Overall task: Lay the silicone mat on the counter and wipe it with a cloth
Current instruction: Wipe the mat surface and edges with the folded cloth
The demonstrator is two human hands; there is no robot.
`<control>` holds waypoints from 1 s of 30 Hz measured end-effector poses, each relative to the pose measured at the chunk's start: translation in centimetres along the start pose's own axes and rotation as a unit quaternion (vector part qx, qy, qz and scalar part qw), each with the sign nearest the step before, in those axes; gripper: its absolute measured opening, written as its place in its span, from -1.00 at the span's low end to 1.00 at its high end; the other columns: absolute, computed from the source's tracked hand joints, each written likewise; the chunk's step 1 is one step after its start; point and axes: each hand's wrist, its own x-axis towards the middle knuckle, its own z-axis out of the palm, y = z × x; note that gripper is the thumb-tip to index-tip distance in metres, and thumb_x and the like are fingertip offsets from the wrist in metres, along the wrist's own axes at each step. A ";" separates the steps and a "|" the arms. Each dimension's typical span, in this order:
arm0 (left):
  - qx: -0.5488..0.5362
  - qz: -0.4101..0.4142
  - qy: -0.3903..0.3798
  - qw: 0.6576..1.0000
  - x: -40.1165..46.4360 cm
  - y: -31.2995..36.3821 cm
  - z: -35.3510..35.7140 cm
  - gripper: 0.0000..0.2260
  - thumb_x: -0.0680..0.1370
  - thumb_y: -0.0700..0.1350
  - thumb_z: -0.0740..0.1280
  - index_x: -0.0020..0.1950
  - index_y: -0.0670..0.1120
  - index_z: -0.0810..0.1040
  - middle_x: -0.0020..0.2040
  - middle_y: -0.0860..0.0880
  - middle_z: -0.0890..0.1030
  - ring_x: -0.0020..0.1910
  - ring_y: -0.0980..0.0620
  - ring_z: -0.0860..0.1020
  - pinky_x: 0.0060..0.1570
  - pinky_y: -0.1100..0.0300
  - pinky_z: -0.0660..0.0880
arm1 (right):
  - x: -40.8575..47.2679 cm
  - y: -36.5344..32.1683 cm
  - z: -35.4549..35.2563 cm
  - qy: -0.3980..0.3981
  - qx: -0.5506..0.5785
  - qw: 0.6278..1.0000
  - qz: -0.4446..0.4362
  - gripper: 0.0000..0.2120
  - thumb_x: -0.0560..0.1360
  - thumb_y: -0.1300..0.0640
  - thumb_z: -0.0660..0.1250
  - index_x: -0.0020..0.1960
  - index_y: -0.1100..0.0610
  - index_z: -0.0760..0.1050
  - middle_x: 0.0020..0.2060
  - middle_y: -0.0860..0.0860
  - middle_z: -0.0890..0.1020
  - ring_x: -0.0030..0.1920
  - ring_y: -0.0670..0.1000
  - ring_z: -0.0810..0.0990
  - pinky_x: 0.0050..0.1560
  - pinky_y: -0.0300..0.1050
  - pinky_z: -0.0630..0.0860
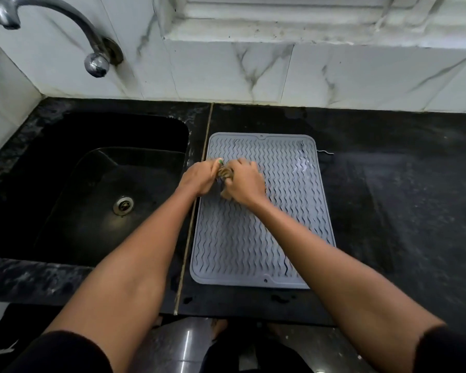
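Already the grey silicone mat [264,211] lies flat on the black bench [401,197], just right of the sink [92,184]. Both hands, left hand [199,177] and right hand [244,181], grip a bunched cloth [224,173] over the mat's far-left part; most of the wiping seems left.

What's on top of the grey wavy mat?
Both hands, left hand and right hand, sit on the mat, bunching a brownish cloth between them. Most of the cloth is hidden under the hands.
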 end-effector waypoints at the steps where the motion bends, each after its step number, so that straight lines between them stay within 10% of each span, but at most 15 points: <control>1: -0.016 -0.013 0.001 1.000 -0.2 -0.1 -0.1 -0.53 0.66 0.14 -0.08 0.25 -0.09 0.49 0.20 -0.27 0.56 0.19 -0.26 0.51 0.16 -0.05 0.41 | 0.7 0.1 0.4 -0.021 -0.028 0.999 0.000 -0.69 0.48 0.09 0.31 0.19 0.15 0.47 0.15 0.07 0.51 0.16 0.10 0.40 0.15 0.09 0.44; 7: -0.024 -0.030 -0.029 0.999 -0.2 0.3 -0.4 -0.40 0.63 0.22 -0.13 0.44 -0.13 0.35 0.36 -0.29 0.45 0.35 -0.26 0.40 0.33 -0.10 0.31 | -6.9 0.1 2.5 0.018 0.006 0.996 -0.083 -0.90 0.43 0.09 0.32 -0.17 0.10 0.42 -0.22 -0.03 0.44 -0.20 -0.03 0.42 -0.15 -0.11 0.48; 13: 0.019 -0.027 -0.014 0.999 0.8 0.7 -1.2 -0.32 0.62 0.24 -0.14 0.09 -0.24 0.57 0.10 -0.30 0.59 0.10 -0.25 0.54 0.12 -0.07 0.44 | -16.9 -0.5 2.2 -0.055 -0.016 0.989 -0.134 -0.80 0.32 0.00 0.31 -0.22 0.14 0.52 -0.25 0.00 0.53 -0.25 0.03 0.52 -0.36 -0.08 0.49; 19: -0.014 -0.017 0.007 1.000 2.0 0.0 -1.4 -0.44 0.63 0.21 -0.09 0.16 -0.06 0.61 0.14 -0.15 0.62 0.13 -0.15 0.55 0.09 0.00 0.42 | -13.2 -0.6 -2.0 -0.176 0.216 0.959 0.052 -0.80 0.40 -0.06 0.37 -0.23 0.07 0.53 -0.28 0.02 0.60 -0.36 -0.08 0.49 -0.35 -0.19 0.45; 26: -0.153 -0.050 0.086 0.983 4.7 -1.1 -3.0 -0.66 0.64 0.05 0.08 0.20 -0.01 0.60 0.19 -0.06 0.63 0.16 -0.09 0.56 0.09 0.06 0.47 | -2.9 -1.4 -3.3 0.118 0.212 0.968 0.058 -0.84 0.50 0.17 0.32 0.08 0.10 0.53 0.02 -0.01 0.47 0.05 0.00 0.44 0.03 -0.19 0.42; 30: -0.142 -0.060 0.087 0.984 6.8 -1.8 -3.7 -0.77 0.60 -0.01 0.20 0.10 0.04 0.63 0.06 -0.06 0.66 0.03 -0.10 0.59 -0.08 0.12 0.46 | 0.0 -1.4 -0.6 0.019 0.064 0.996 -0.064 -0.67 0.55 0.09 0.26 0.31 -0.02 0.45 0.33 0.03 0.35 0.24 0.09 0.30 0.18 -0.09 0.35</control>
